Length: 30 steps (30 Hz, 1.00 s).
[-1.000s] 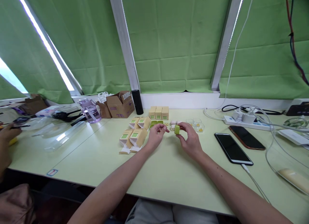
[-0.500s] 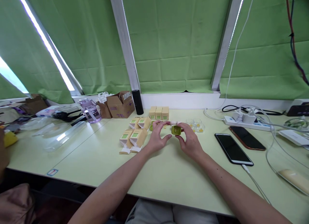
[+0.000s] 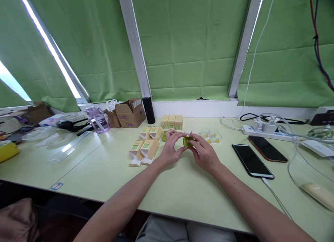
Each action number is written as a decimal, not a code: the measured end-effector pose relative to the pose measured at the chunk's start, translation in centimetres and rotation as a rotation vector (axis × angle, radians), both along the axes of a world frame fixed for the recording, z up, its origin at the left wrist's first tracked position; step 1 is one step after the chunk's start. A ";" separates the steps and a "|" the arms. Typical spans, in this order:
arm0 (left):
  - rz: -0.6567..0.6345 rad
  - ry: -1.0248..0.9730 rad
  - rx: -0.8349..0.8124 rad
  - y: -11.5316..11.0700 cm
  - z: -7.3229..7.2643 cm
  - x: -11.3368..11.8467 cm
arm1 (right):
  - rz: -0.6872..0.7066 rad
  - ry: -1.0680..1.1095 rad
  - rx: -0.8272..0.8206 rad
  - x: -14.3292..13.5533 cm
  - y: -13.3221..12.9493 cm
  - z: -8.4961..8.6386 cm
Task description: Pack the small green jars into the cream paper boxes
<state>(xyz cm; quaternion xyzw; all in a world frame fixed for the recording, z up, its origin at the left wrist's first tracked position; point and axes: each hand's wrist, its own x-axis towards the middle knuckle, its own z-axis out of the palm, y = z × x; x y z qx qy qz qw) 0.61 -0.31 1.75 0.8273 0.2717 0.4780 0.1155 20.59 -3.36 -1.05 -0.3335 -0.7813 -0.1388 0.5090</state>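
Note:
A small, square olive-green cup-like piece [image 3: 187, 142] is held up between my two hands, its hollow side facing me. My left hand [image 3: 171, 148] grips its left side with thumb and fingers. At its right side, my right hand [image 3: 205, 152] has the thumb below and a finger reaching into the hollow. Behind the fingers a pinkish-white thing [image 3: 190, 132] shows in part; its kind is unclear. Another green piece [image 3: 164, 136] lies just beyond my left hand. Clear round cups with yellow centres [image 3: 210, 135] sit to the right of my right hand.
Opened small cartons [image 3: 147, 148] stand left of my hands, and closed cartons [image 3: 171, 122] behind them. To the right lie two phones [image 3: 252, 161] [image 3: 267, 148] and a power strip [image 3: 270, 131] with cables. A purple bottle [image 3: 97, 119], a cardboard box [image 3: 129, 113] and a black cylinder [image 3: 148, 110] stand back left.
The green piece has shifted slightly left towards my left hand, and a right finger now reaches into its hollow. At the far left, a person's arm has left the view, uncovering a yellow object.

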 end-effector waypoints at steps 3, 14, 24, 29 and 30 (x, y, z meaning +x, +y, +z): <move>0.003 -0.005 0.030 0.0 -0.1 0.0 | 0.001 -0.002 0.010 0.0 0.0 0.0; 0.014 0.004 0.141 0.0 -0.1 -0.1 | 0.006 -0.002 0.000 -0.5 -0.4 0.6; 0.025 -0.003 0.165 0.2 -0.3 -0.1 | 0.013 -0.052 -0.060 -0.6 -0.3 0.6; 0.019 -0.004 0.139 0.1 -0.2 -0.1 | 0.030 -0.040 -0.073 -0.6 -0.2 0.6; 0.019 -0.001 0.133 0.1 -0.2 -0.1 | 0.028 -0.031 -0.071 -0.6 -0.2 0.5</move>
